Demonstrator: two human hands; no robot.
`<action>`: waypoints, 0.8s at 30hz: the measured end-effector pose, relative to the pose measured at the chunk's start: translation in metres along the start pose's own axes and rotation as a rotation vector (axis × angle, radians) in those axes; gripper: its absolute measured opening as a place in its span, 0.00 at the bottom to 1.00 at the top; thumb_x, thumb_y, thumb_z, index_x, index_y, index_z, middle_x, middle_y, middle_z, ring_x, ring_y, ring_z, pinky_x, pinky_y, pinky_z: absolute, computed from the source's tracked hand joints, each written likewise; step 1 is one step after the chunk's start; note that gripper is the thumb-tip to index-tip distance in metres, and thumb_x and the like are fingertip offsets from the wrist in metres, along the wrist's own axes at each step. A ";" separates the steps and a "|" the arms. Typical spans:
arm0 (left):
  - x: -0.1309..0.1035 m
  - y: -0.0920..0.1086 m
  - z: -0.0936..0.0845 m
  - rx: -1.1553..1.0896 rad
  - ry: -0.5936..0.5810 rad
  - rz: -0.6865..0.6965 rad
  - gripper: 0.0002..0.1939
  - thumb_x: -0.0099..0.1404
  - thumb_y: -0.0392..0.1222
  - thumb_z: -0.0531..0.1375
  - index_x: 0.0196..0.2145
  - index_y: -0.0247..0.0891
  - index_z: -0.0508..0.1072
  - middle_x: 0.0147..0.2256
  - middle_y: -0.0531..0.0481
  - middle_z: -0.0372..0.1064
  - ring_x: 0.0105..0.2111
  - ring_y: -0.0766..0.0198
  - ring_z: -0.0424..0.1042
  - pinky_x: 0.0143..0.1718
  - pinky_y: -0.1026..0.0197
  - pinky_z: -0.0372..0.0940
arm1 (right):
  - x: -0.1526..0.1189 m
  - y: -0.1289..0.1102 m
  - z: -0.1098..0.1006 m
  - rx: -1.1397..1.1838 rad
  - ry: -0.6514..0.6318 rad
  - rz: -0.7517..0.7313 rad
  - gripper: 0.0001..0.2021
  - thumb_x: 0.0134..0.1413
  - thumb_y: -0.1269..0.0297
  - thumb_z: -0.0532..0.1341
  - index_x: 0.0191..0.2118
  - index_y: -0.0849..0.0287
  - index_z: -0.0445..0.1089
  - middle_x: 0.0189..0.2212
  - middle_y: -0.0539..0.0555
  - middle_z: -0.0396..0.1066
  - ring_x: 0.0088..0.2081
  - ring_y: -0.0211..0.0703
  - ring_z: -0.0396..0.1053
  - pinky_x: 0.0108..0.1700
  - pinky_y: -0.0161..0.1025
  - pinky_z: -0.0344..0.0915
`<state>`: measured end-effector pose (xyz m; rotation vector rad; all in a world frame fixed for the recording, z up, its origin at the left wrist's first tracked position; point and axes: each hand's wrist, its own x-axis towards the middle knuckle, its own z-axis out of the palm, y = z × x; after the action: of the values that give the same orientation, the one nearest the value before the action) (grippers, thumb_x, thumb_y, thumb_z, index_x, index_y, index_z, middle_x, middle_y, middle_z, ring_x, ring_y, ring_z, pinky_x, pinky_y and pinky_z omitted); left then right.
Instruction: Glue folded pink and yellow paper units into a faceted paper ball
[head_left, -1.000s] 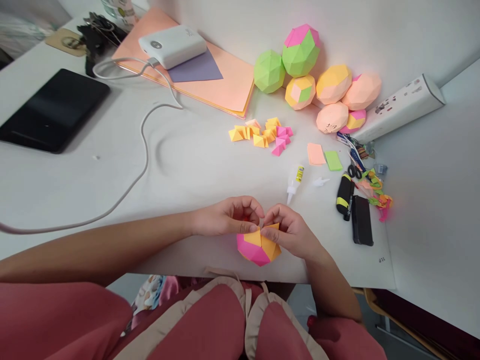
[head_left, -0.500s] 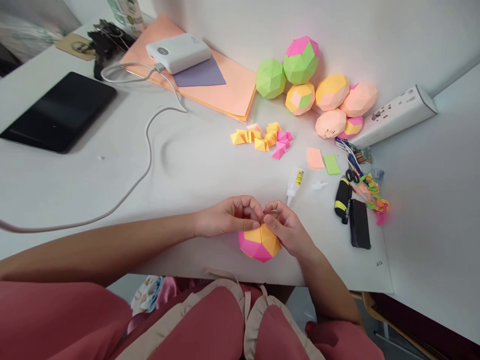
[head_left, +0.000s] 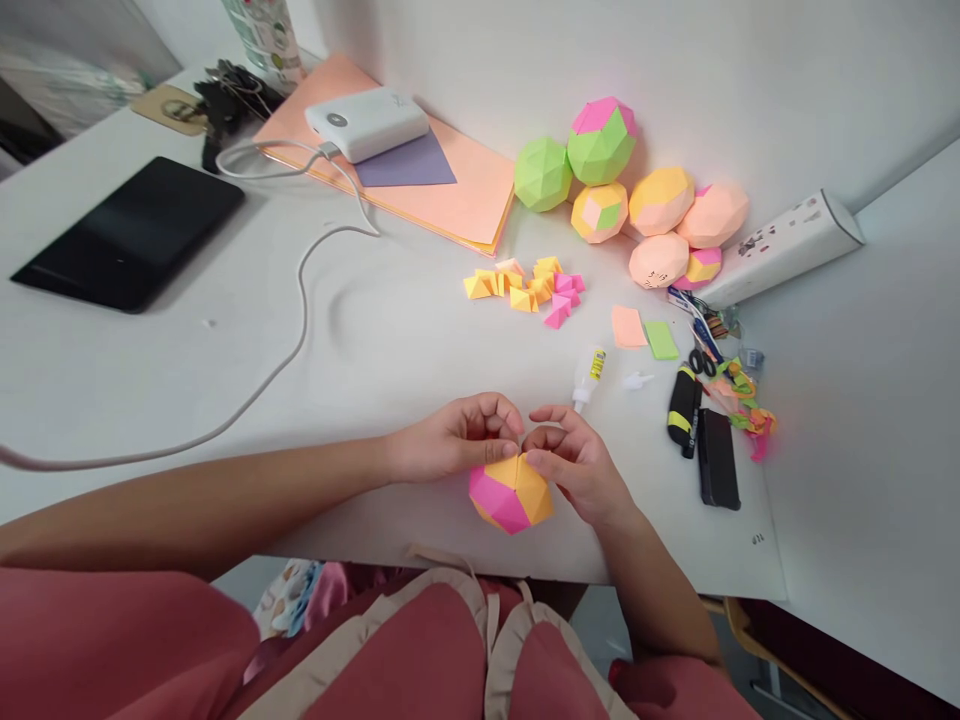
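Observation:
A faceted pink and yellow paper ball (head_left: 511,496) is between my hands near the table's front edge. My left hand (head_left: 466,436) pinches its upper left rim, thumb on the yellow facets. At the upper right rim, my right hand (head_left: 574,462) has its thumb and a bent finger closed on the paper. The fingers hide the ball's top. Just beyond my right hand lies a small glue bottle (head_left: 589,378) with a yellow label, its nozzle toward me. Yellow folded paper pieces (head_left: 523,298) and pink ones (head_left: 559,310) lie farther back.
Several finished paper balls (head_left: 602,140) sit against the wall. Sticky notes (head_left: 628,327), a black and yellow cutter (head_left: 682,405) and a dark phone (head_left: 718,460) are at the right. At the left are a black tablet (head_left: 129,235), a white cable (head_left: 301,300) and a power bank (head_left: 369,122).
The ball has turned slightly and shifted a little left. My right hand's fingers have opened out somewhat, its index finger straighter. The whole view has shifted slightly.

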<state>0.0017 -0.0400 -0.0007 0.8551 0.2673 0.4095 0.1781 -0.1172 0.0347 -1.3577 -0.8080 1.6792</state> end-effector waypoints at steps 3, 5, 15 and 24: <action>0.000 -0.002 0.000 -0.008 -0.009 -0.005 0.08 0.59 0.38 0.63 0.35 0.34 0.67 0.31 0.53 0.68 0.32 0.70 0.68 0.33 0.67 0.62 | 0.001 0.001 0.001 -0.001 0.001 0.019 0.18 0.43 0.66 0.67 0.41 0.55 0.63 0.24 0.45 0.68 0.25 0.32 0.65 0.28 0.32 0.60; 0.000 -0.002 -0.001 -0.004 -0.009 -0.005 0.09 0.59 0.38 0.63 0.35 0.34 0.67 0.31 0.53 0.68 0.32 0.70 0.68 0.33 0.66 0.62 | 0.002 0.001 0.002 -0.004 0.007 0.025 0.18 0.43 0.66 0.67 0.41 0.55 0.64 0.24 0.45 0.69 0.25 0.32 0.65 0.28 0.32 0.60; 0.000 0.000 0.001 0.004 -0.025 0.009 0.08 0.59 0.37 0.63 0.36 0.35 0.67 0.29 0.53 0.69 0.31 0.71 0.69 0.32 0.67 0.62 | 0.002 0.002 0.003 -0.008 0.017 0.041 0.16 0.42 0.65 0.68 0.39 0.55 0.65 0.24 0.45 0.69 0.25 0.33 0.66 0.28 0.32 0.60; 0.000 -0.003 0.001 0.021 0.009 0.000 0.09 0.58 0.38 0.63 0.35 0.36 0.66 0.29 0.53 0.69 0.30 0.69 0.68 0.32 0.65 0.62 | 0.003 0.000 0.004 0.001 -0.002 0.026 0.16 0.41 0.65 0.68 0.38 0.56 0.65 0.23 0.45 0.70 0.24 0.33 0.66 0.27 0.32 0.61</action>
<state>0.0024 -0.0426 -0.0024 0.8744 0.2806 0.4111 0.1742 -0.1143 0.0341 -1.3715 -0.7938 1.7008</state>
